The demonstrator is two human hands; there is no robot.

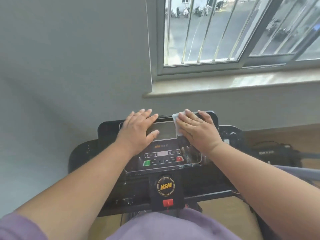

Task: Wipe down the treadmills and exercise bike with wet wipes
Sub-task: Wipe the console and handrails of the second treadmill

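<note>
The white wipe (177, 124) lies flattened on the black treadmill console (209, 172) beside its screen (164, 130), pressed under the flat, spread right hand (195, 127), while the left hand (136, 129) rests spread across the screen's left edge.

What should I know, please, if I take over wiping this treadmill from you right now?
Left hand: flat and open, resting on the left of the black treadmill console, fingers over the edge of the grey rectangular display screen; it holds nothing.
Right hand: flat, pressing the white wet wipe onto the console's upper right, beside the screen.
Done: streaks on the glossy button panel suggest it was just wiped, though I cannot be sure.
Left: the screen, the left side of the console, the lower section round the red safety clip, then the other machines, which are out of view.
</note>
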